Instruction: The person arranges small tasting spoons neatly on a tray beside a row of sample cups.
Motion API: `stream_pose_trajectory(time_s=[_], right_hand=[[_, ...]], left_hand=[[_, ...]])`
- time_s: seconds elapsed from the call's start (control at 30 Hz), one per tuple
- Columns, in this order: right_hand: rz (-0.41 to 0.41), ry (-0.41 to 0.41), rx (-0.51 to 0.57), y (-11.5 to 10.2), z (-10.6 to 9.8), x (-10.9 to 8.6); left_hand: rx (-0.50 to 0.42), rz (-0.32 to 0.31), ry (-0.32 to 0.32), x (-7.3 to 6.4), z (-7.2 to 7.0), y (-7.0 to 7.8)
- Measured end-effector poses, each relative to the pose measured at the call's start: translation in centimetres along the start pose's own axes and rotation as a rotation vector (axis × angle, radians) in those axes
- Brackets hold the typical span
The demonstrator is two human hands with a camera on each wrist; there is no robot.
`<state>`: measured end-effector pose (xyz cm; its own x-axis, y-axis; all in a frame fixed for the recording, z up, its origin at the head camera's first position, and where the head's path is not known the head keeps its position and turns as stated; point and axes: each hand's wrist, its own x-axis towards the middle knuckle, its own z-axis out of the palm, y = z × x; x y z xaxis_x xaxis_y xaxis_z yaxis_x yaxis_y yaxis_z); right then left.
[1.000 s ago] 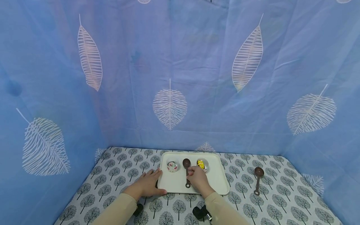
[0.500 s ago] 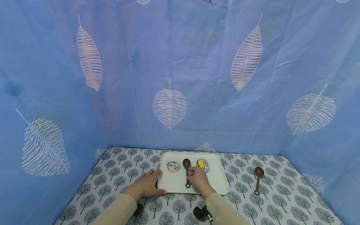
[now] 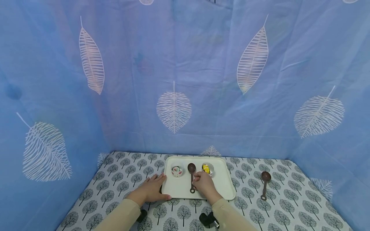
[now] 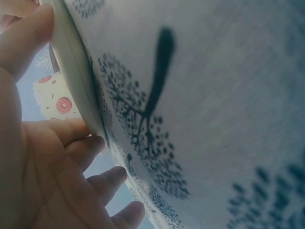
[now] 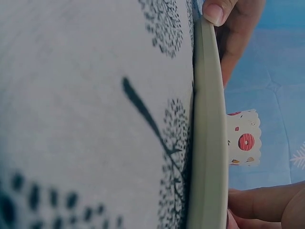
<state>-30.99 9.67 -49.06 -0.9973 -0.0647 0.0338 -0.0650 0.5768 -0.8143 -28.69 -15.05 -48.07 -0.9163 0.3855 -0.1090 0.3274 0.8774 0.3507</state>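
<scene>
nothing has visibly moved: left hand (image 3: 152,188) spread, right hand (image 3: 204,184) pinching a round-bowled brown spoon (image 3: 191,168).

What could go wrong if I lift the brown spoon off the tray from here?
The right hand pinches the brown spoon close to the cup that holds yellow pieces, so lifting sideways might knock that cup and spill them. The left hand touches the edge of the tray; a push there could shift it and jostle the contents, including the patterned cup on the left.
</scene>
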Motion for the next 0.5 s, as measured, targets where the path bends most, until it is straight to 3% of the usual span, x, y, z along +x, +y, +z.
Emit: stream_pose_trajectory(time_s=[0.33,0.5], right_hand=[[-0.023,-0.002,0.018,-0.03,-0.09,-0.18],[-0.039,0.023,-0.051,0.11,0.04,0.09]], left_hand=[[0.019,0.011,0.004,-0.01,0.0,-0.04],[0.011,0.007,0.002,0.01,-0.03,0.01]])
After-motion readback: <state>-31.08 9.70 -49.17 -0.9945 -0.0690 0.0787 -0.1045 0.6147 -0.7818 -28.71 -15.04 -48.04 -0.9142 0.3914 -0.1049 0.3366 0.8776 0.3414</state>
